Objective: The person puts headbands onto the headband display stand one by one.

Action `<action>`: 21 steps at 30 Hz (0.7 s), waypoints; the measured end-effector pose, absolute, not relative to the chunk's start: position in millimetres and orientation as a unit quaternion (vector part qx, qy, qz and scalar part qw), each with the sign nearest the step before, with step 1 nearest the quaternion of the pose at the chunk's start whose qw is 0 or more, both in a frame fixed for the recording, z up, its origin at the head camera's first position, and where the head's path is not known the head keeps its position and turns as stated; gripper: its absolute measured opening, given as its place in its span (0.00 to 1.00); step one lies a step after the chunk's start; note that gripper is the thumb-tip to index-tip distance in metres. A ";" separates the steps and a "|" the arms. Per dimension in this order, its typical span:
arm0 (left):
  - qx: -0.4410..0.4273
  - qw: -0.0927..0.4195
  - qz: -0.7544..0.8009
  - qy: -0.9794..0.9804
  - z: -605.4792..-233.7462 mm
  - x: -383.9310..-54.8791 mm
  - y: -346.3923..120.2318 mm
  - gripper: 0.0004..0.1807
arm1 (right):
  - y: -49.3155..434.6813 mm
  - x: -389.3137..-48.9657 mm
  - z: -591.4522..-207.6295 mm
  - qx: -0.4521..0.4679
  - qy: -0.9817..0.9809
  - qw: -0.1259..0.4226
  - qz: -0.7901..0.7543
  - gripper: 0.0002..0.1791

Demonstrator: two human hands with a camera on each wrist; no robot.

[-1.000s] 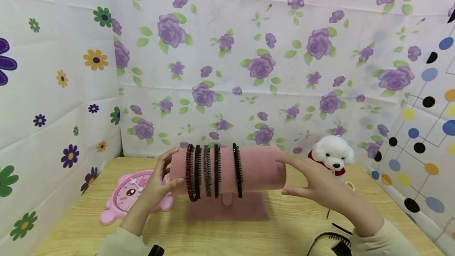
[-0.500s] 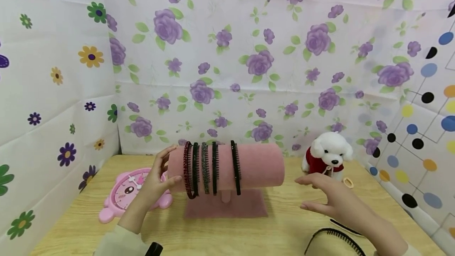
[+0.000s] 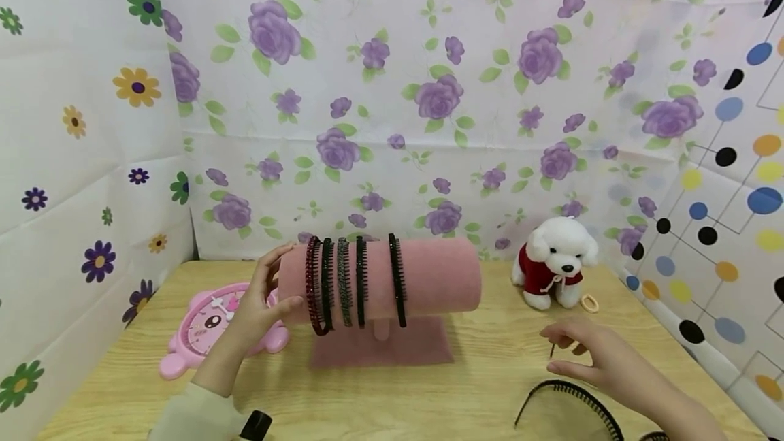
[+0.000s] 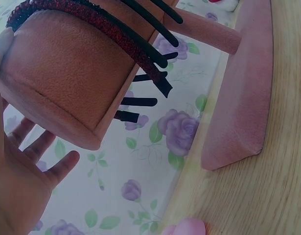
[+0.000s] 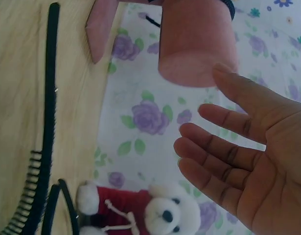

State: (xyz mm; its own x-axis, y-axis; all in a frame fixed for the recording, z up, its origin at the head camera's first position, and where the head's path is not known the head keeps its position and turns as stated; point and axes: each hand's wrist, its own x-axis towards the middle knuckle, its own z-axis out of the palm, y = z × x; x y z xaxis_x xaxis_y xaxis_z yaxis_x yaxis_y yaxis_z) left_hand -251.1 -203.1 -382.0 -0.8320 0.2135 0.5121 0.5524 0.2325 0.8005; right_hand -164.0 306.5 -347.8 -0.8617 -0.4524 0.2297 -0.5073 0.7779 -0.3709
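Across the top of the frame hangs a big cloth (image 3: pixel 392 101) with purple flowers, and under it a wooden table (image 3: pixel 392 400) fills the bottom. Near the middle, the pink roll (image 3: pixel 437 274) lies sideways on top of its pink base (image 3: pixel 380 349). At the lower left is a pink clock (image 3: pixel 202 329); at the right sits a white toy dog (image 3: pixel 554 267) in a red coat. The left hand (image 3: pixel 260 298) grips the left end of the roll, thumb in front. At the lower right, the right hand (image 3: pixel 603 359) is loose and holds nothing. Five hairbands (image 3: pixel 344 282) go around the roll: four near its left end, one apart, near its middle. A loose hairband (image 3: pixel 588 398) rests at the bottom right. A little yellow ring (image 3: pixel 584 299) lies just beside the dog.

To work well here, the left hand should probably hold firmly, so the roll does not tip. The loose hairband is likely best pinched on its smooth side, away from the teeth, and opened gently, as it may spring.
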 end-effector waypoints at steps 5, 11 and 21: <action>-0.254 0.148 -0.568 -0.768 -381.5 -252.4 -201.9 0.44 | 326.2 -161.2 -361.2 0.217 -0.950 0.012 0.225 0.21; -0.265 0.152 -0.581 -0.754 -380.5 -253.2 -201.0 0.43 | 347.4 -162.7 -377.7 0.221 -0.942 -0.047 0.250 0.20; -0.289 0.169 -0.592 -0.733 -382.4 -253.8 -201.0 0.44 | 369.3 -169.2 -394.1 0.222 -0.934 -0.090 0.264 0.20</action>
